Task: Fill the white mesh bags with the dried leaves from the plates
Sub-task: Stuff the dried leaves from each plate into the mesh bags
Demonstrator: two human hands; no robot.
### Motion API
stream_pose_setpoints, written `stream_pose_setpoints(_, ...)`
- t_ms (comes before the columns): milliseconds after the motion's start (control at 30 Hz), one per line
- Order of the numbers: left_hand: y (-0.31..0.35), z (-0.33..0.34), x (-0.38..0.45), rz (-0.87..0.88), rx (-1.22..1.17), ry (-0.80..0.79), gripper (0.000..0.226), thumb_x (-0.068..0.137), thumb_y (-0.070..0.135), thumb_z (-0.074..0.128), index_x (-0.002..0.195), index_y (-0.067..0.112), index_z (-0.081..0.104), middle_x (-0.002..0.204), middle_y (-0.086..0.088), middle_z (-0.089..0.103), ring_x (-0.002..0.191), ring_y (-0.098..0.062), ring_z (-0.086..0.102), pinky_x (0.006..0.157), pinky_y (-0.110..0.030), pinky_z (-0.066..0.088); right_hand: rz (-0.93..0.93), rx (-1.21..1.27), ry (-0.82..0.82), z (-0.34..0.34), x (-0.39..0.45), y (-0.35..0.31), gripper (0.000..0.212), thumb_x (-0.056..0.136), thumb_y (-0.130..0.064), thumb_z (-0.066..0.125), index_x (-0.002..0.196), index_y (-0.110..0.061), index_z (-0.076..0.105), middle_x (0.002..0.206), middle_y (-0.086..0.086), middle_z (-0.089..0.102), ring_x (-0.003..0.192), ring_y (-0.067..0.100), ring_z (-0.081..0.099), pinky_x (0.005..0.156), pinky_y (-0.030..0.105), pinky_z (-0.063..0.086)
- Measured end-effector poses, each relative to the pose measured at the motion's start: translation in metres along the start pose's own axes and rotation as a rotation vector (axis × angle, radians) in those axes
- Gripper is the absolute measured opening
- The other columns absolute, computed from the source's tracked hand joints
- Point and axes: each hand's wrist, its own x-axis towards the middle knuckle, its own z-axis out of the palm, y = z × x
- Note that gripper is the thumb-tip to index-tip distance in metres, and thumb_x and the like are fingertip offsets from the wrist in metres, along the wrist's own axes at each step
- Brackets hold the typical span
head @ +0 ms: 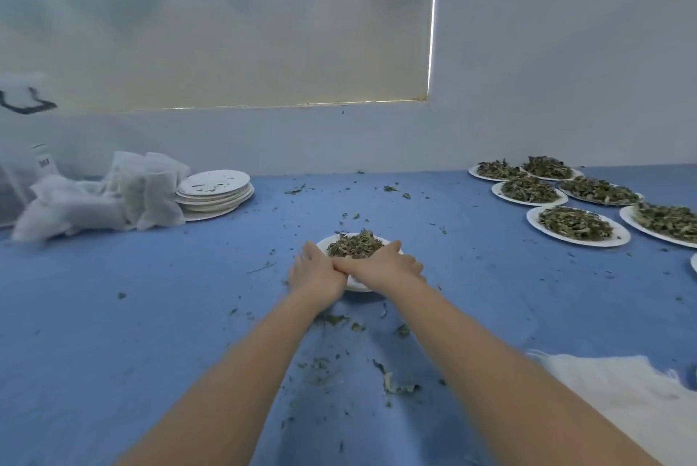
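Both hands are reaching out over a white plate (359, 284) in the middle of the blue table (151, 314). The left hand (315, 269) and the right hand (388, 262) are lying side by side, touching, cupped around the near edge of a heap of dried leaves (354, 244) on that plate. The fingers are stretching forward against the pile; whether they are curling under any leaves is hard to tell from behind, so they seem to be pressing rather than gripping.

Filled white bags (102, 198) are slumping in a pile at the far left, just beside a stack of emptied plates (215, 194) (a few leaf scraps are lying on the top one). Well apart at the far right, more full plates (577, 226) are sitting in a close cluster by the wall. White mesh cloth (618, 390) is lying at the near right edge, under the right forearm's side. Leaf crumbs (396, 386) are lying scattered across the table.
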Motion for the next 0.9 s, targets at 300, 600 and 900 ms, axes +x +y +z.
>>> stream_pose_setpoints(300,0.039,-0.012,-0.036,0.089,0.020,0.052,0.070,0.089,0.012,0.037,0.146,0.000,-0.003,0.155,-0.015,-0.001,0.142,-0.028,0.001,0.115,-0.042,0.009,-0.047,0.027,0.081,-0.043,-0.032,0.009,0.114,0.063,-0.075,0.061,0.146,-0.013,0.012,0.141,0.020,0.028,0.129,0.035,0.031,0.102,0.041,0.028)
stream_pose_setpoints(600,0.125,0.011,-0.132,0.302,-0.170,-0.129,0.043,0.097,0.020,0.032,0.134,-0.001,0.024,0.120,-0.024,0.050,0.116,-0.043,0.045,0.092,-0.050,0.042,-0.165,0.052,0.128,-0.136,-0.108,0.090,0.081,0.085,-0.057,0.052,0.142,-0.006,0.025,0.136,0.013,0.041,0.123,0.030,0.042,0.100,0.041,0.039)
stream_pose_setpoints(900,0.155,0.061,-0.202,0.487,0.025,-0.237,0.024,0.086,0.042,0.057,0.105,0.030,0.064,0.108,-0.001,0.061,0.118,-0.028,0.040,0.094,-0.033,0.037,-0.274,-0.276,0.121,-0.183,-0.176,0.174,0.047,0.089,-0.045,0.056,0.102,-0.001,0.067,0.105,0.013,0.065,0.090,0.025,0.058,0.077,0.034,0.045)
